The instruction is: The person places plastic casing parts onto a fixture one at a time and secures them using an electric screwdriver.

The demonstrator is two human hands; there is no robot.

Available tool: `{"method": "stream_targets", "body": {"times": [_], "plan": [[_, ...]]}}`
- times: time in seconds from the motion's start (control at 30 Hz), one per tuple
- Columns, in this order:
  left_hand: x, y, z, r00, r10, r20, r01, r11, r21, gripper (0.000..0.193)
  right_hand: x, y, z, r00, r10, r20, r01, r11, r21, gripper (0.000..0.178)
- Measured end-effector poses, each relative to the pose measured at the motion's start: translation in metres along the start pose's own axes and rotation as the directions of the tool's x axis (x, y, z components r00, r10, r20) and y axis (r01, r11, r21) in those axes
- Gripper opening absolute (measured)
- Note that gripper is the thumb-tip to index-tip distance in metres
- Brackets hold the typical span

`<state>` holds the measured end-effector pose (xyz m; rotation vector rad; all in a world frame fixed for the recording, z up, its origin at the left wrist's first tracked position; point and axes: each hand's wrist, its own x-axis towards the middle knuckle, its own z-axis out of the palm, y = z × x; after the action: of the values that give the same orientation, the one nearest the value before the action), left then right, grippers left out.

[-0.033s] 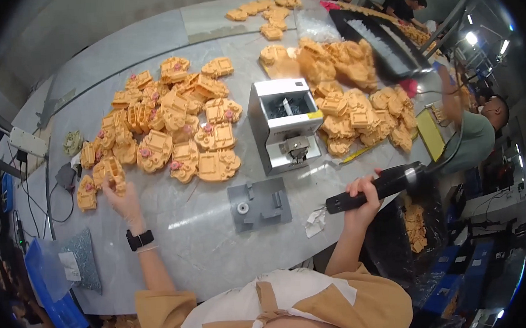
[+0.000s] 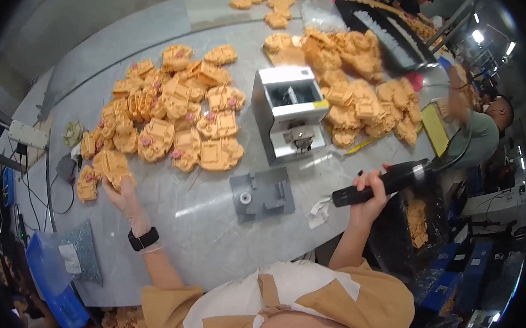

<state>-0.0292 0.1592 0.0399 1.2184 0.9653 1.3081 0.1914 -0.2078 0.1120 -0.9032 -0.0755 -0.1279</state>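
At the near left end of a pile of orange plastic housings (image 2: pixel 176 100), my left hand (image 2: pixel 122 197) has its fingers closed on one orange housing (image 2: pixel 111 165). Other housings lie right against it, several with small pink pieces on them. My right hand (image 2: pixel 372 194) is wrapped round a black electric screwdriver (image 2: pixel 401 178), held level above the table's right side with its tip pointing left. Between my hands a grey fixture plate (image 2: pixel 260 211) with raised blocks and a white round post lies on the table. Behind it stands a white and black screw feeder (image 2: pixel 289 114).
A second heap of orange housings (image 2: pixel 362 105) lies right of the feeder, beside a yellow strip. Crumpled white paper (image 2: pixel 319 214) is near the screwdriver tip. A bag of small bluish pieces (image 2: pixel 85 252) and a blue bin (image 2: pixel 55 294) are at left. A co-worker (image 2: pixel 478 140) sits at right.
The housing at my left hand has turned, showing more of its smooth face. The whole view has shifted slightly; my right hand still grips the screwdriver.
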Motion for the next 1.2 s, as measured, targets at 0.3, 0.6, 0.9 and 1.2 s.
{"method": "stream_targets", "body": {"times": [0.3,0.6,0.9,1.2], "plan": [[-0.135,0.013,0.101,0.410,-0.138,0.902,-0.340,0.894,0.291,0.047,0.002,0.003,-0.007,0.977,0.086,0.196,-0.084,0.996,-0.015,0.036],[-0.147,0.006,0.101,0.362,0.112,0.925,-0.753,0.621,0.219,0.048,-0.004,0.003,-0.023,0.978,0.122,0.168,-0.116,0.992,-0.042,0.038],[-0.165,0.018,0.091,0.366,0.035,0.930,-0.825,0.474,0.307,0.059,0.000,0.012,-0.013,0.969,0.148,0.198,-0.139,0.989,-0.060,0.038],[-0.173,0.015,0.079,0.311,0.011,0.950,-0.658,0.725,0.207,0.092,-0.006,0.014,-0.006,0.973,0.149,0.176,-0.137,0.987,-0.082,0.033]]}}
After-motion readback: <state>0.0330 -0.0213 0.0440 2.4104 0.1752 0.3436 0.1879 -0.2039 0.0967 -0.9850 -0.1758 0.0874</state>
